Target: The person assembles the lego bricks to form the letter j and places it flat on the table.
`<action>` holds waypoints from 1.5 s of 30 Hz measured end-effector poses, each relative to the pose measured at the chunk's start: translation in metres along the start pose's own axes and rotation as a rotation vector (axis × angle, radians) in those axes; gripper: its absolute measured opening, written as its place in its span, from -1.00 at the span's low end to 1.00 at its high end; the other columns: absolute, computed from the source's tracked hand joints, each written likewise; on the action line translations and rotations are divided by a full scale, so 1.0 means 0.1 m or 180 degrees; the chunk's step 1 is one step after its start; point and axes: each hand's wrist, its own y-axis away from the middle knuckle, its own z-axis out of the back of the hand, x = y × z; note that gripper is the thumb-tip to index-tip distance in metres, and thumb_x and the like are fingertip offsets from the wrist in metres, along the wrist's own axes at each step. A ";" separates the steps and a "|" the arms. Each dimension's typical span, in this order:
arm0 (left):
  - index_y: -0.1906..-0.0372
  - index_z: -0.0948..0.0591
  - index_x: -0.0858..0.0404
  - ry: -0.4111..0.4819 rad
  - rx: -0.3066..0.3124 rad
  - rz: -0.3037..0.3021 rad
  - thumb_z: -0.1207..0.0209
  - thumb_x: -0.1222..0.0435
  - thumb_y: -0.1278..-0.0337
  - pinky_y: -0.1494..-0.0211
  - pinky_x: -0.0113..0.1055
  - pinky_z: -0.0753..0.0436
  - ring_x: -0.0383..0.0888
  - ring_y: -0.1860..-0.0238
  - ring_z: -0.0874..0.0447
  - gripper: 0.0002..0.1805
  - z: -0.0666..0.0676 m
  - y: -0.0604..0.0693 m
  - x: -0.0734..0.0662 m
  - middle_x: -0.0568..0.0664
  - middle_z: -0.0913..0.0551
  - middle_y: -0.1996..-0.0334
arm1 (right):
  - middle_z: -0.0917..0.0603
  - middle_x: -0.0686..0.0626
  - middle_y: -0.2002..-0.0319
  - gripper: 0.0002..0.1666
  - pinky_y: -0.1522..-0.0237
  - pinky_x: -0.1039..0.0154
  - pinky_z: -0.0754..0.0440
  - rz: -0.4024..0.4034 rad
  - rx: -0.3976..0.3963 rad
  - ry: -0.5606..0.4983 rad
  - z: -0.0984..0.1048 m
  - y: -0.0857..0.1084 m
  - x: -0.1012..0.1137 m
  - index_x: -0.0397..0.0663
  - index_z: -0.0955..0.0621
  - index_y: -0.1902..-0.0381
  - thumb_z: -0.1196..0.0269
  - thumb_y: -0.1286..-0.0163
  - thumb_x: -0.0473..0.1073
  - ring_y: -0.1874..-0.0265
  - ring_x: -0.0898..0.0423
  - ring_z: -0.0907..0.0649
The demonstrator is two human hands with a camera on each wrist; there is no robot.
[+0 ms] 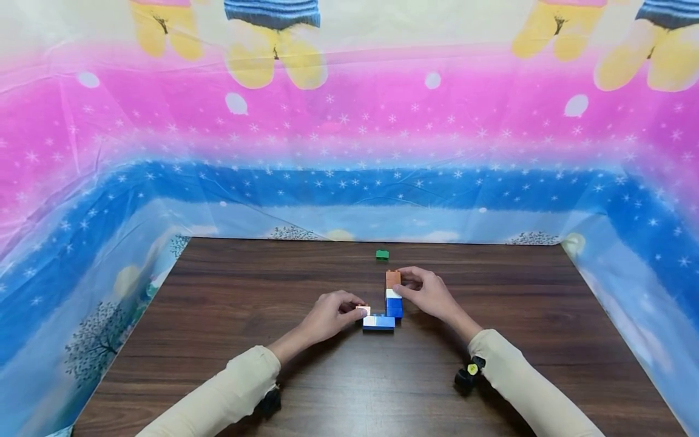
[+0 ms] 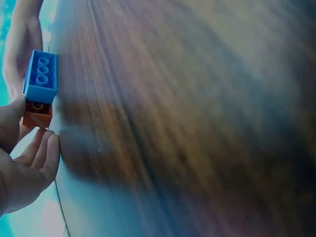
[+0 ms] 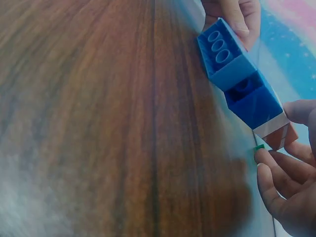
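A joined chain of toy building bricks is held between both hands, its undersides showing in the wrist views. My left hand (image 1: 327, 315) pinches the chain's left end, where an orange brick (image 2: 37, 120) joins a long blue brick (image 1: 378, 323). From that brick's right end a column runs away from me: darker blue bricks (image 1: 394, 308), a white brick (image 1: 391, 294), then orange bricks (image 1: 393, 279). The thumb and fingers of my right hand (image 1: 434, 294) grip the column's orange and white part. Hollow tubes show under the long blue brick in the left wrist view.
A small green brick (image 1: 382, 255) lies by itself beyond the chain, near the back of the dark wooden table (image 1: 246, 273). Printed cloth (image 1: 349, 188) hangs along the table's back and sides. Black wrist devices (image 1: 466, 376) sit under the sleeves.
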 end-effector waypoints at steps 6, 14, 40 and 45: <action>0.00 -0.76 0.14 -0.0015 0.0004 -0.0059 -0.22 0.10 -0.44 0.04 -0.23 -0.68 -0.18 0.12 -0.72 -0.74 0.01 0.00 0.00 -0.05 -0.74 0.10 | -0.72 -0.09 -0.07 -0.34 0.18 0.11 -0.67 0.0071 -0.0011 0.0190 -0.02 -0.02 -0.08 -0.03 -0.60 -0.29 -0.33 -0.40 0.24 0.06 0.02 -0.71; 0.02 -0.77 0.13 -0.0032 0.0059 -0.0103 -0.21 0.13 -0.45 0.02 -0.22 -0.68 -0.16 0.10 -0.72 -0.77 0.02 0.00 0.00 -0.03 -0.73 0.08 | -0.73 -0.03 0.08 -0.37 0.29 0.16 -0.59 0.0003 0.0090 0.0268 -0.04 -0.08 -0.12 -0.02 -0.62 -0.27 -0.35 -0.39 0.20 0.23 0.12 -0.65; -0.28 -0.59 0.22 -0.0174 0.0189 -0.0038 -0.33 -0.11 -0.25 -0.14 -0.10 -0.59 -0.15 -0.08 -0.60 -0.34 0.01 0.02 0.00 -0.06 -0.65 -0.10 | -0.75 -0.03 0.00 -0.51 0.32 0.14 -0.61 0.0045 0.0036 0.0367 0.13 -0.21 -0.01 -0.03 -0.67 -0.20 -0.33 -0.44 0.09 0.24 0.08 -0.66; -0.22 -0.63 0.19 -0.0208 0.0160 -0.0239 -0.36 -0.03 -0.26 -0.07 -0.14 -0.59 -0.18 0.01 -0.60 -0.45 -0.01 0.03 -0.02 -0.09 -0.66 -0.03 | -0.76 -0.05 0.02 -0.55 0.24 0.09 -0.64 0.0136 -0.0062 0.0510 0.18 -0.34 -0.02 -0.07 -0.68 -0.17 -0.34 -0.44 0.04 0.19 0.06 -0.69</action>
